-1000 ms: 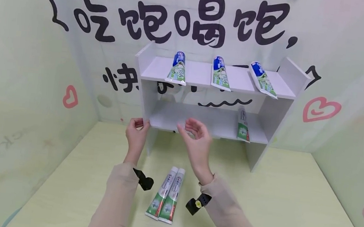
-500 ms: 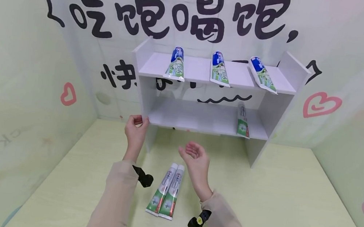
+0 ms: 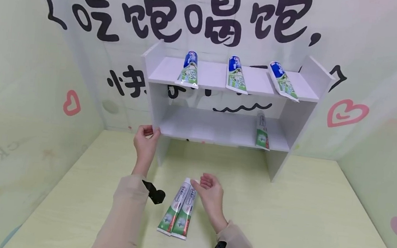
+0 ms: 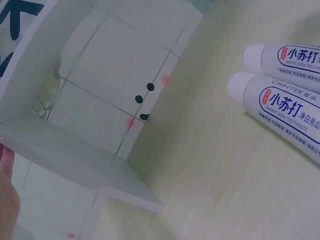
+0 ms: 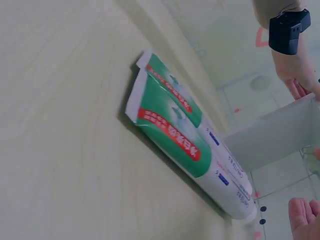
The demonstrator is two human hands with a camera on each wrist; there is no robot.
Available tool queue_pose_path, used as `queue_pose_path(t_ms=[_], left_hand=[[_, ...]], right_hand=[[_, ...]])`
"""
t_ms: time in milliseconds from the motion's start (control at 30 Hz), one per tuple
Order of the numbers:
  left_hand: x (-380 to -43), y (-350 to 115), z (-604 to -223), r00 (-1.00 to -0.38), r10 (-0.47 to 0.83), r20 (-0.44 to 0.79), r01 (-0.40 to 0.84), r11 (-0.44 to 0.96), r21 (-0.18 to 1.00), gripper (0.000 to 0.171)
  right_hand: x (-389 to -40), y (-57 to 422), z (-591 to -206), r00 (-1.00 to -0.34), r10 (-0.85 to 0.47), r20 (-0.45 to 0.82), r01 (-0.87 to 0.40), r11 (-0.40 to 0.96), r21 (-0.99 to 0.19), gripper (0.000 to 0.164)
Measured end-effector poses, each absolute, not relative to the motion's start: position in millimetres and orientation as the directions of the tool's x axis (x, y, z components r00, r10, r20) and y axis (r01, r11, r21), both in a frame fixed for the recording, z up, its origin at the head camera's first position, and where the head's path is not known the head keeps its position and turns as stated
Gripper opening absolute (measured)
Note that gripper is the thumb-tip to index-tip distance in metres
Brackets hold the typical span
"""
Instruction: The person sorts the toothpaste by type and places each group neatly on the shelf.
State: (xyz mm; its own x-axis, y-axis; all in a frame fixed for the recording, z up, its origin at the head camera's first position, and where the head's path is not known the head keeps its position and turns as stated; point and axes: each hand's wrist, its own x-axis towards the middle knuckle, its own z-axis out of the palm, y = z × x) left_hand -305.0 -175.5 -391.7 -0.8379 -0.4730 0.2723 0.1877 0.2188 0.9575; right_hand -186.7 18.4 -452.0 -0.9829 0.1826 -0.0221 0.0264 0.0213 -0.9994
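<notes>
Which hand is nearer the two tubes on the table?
Right. The right hand is beside the cap end of the tubes, holding neither; the left hand is farther forward, gripping the white shelf at its left side.

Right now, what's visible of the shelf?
The shelf is white and smooth, perhaps painted board, with two side panels, two boards and an open back. It stands upright on the table. Three blue-and-green tubes lie on the upper board; one white-and-green tube lies on the lower, at right. The left hand grips its left edge.
</notes>
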Motion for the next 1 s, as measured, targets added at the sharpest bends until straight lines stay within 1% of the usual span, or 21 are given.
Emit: queue_pose_path(t_ms=[233, 533, 700, 1000], left_hand=[[-305, -176, -390, -0.847, -0.467, 0.255, 0.174, 0.211, 0.962, 0.027], [-303, -173, -387, -0.824, -0.496, 0.274, 0.192, 0.211, 0.958, 0.025], [-303, -171, -383, -0.810, -0.511, 0.287, 0.192, 0.231, 0.954, 0.026], [-307, -168, -378, -0.791, -0.528, 0.309, 0.217, 0.231, 0.949, 0.027]], right_hand=[[-177, 17, -471, -0.986, 0.149, -0.080, 0.098, 0.113, -0.989, 0.056], [-170, 15, -486, -0.983, 0.105, -0.149, 0.168, 0.200, -0.965, 0.057], [-169, 10, -489, -0.989, 0.057, -0.134, 0.143, 0.225, -0.964, 0.055], [-170, 3, -489, -0.994, 0.047, -0.097, 0.107, 0.283, -0.953, 0.052]])
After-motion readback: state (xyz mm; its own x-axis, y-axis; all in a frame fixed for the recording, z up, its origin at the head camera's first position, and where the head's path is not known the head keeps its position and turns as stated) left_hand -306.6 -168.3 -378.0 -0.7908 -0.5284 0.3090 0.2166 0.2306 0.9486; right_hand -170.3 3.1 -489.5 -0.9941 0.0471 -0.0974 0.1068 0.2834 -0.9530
